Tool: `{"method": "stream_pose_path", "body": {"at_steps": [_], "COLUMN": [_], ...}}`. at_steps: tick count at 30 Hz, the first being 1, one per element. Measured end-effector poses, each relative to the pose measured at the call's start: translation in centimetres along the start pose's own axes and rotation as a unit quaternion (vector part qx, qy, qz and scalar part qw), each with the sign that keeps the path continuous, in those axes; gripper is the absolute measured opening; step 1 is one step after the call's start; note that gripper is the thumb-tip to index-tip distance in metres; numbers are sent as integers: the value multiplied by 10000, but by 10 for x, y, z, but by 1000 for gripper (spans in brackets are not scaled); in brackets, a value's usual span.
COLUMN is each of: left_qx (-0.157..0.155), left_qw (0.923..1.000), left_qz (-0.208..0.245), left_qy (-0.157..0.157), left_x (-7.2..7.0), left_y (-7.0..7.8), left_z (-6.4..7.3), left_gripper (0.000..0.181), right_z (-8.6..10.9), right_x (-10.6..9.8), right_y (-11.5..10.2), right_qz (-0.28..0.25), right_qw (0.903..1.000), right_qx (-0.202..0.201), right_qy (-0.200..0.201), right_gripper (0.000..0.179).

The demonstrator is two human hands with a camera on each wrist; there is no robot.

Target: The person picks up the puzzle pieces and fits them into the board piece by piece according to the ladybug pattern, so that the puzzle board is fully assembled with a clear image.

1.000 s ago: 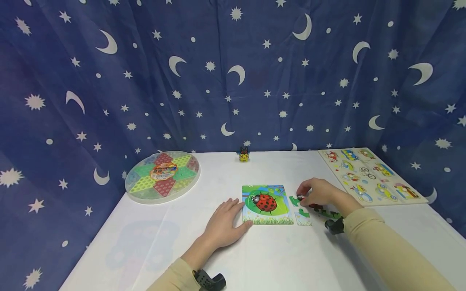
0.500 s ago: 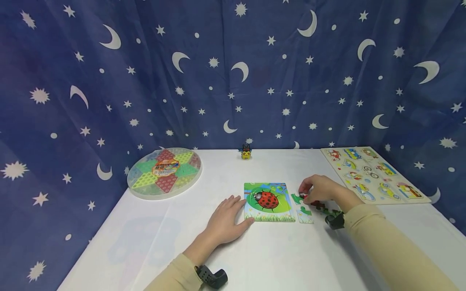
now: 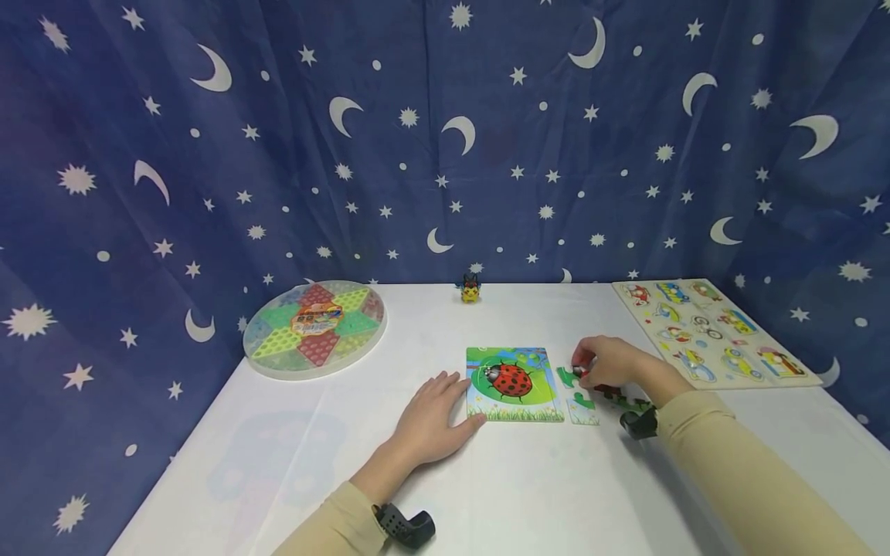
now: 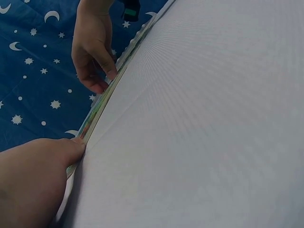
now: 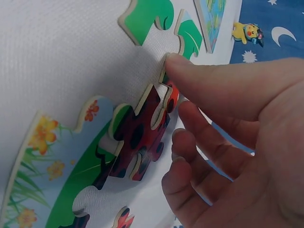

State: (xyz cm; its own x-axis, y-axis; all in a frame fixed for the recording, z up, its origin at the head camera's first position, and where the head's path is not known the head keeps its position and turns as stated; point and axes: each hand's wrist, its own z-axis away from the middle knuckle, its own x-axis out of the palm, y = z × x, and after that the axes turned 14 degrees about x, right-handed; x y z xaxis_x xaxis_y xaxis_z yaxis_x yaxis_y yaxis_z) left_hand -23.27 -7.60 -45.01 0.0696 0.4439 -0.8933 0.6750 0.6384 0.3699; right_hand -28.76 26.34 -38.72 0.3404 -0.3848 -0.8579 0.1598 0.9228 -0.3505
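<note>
My left hand [image 3: 433,421] rests open at the left edge of a square ladybug picture board [image 3: 512,386], its thumb at the lower left corner. Right of the board, my right hand [image 3: 612,361] reaches down to several loose jigsaw pieces. In the right wrist view, thumb and fingertips pinch a small red-and-black jigsaw piece [image 5: 173,99], partly hidden by the thumb. Close by lie a dark red spotted piece [image 5: 137,126], a green piece [image 5: 148,20] and a grass-and-flower piece [image 5: 66,156]. A corner piece with grass [image 3: 582,414] lies beside the board.
A round Chinese checkers board [image 3: 313,330] stands at the left back. At the right back lies a wooden peg puzzle board [image 3: 709,332] with vehicle pictures. A small yellow figurine [image 3: 470,290] stands at the back, before the starry blue curtain [image 3: 389,177].
The head view has tilted and shifted slightly. Both hands keep nearly the same places beside the board and over the pieces, and the right fingers move only a little.
</note>
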Motion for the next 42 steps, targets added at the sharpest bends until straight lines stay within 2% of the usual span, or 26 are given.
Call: {"method": "stream_pose_path", "body": {"at_steps": [6,12,24,34,42], "left_qx": [-7,73,41,11,-1], "left_qw": [10000,9999,10000,9999,9999], "left_qz": [-69,-92,-15,-83,-92], "left_qy": [27,16,55,-58,-48], "left_x": [-1,-2,-2,0,0], "left_y": [0,-3,-3,-1,-1], "left_z": [-1,-4,-4,-4,-2], "left_gripper": [71,71,70,71,70], "right_z": [-1,-2,-3,0,3], "right_x": [-3,-2,4,5,6], "right_y": [-2,-2,-3,1,-8], "right_qz": [-71,-248,-602,-829,-915], "right_qw": [9996,9995,9975,9956,9935], "right_qx": [-236,-118,-293,-407,-646], "right_qy": [129,162,229,-132,-196], "right_gripper": [34,34,23,10,7]}}
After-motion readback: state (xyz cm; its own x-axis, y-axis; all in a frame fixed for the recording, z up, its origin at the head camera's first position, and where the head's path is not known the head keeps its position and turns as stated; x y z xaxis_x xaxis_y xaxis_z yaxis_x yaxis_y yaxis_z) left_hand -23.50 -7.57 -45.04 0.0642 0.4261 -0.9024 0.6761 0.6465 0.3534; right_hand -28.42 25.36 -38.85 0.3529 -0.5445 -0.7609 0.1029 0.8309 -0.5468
